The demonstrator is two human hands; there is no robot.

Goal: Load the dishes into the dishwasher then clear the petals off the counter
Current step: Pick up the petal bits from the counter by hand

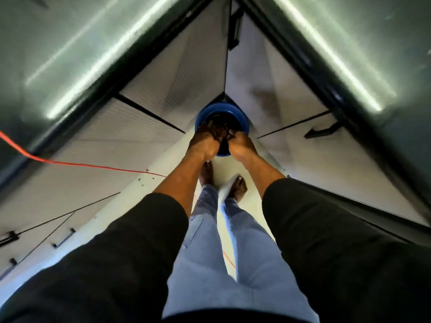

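Note:
A round blue bin point(242, 123) with a dark inside stands on the floor in the corner where two cabinet runs meet. Both my hands are held over its mouth, close together. My left hand point(204, 143) has its fingers stretched forward and down toward the opening. My right hand point(242, 145) is curled, fingertips turned toward the left hand. Small dark reddish bits that look like petals point(220, 132) show between the fingertips, over the bin. Blur hides whether either hand grips them. No dishes or dishwasher are in view.
Dark glossy counters run along the left point(58, 66) and right point(373, 61). White cabinet fronts with black handles point(323, 131) drop to a pale floor point(224, 169). An orange cord point(70, 162) crosses the left cabinets. My bare feet stand just behind the bin.

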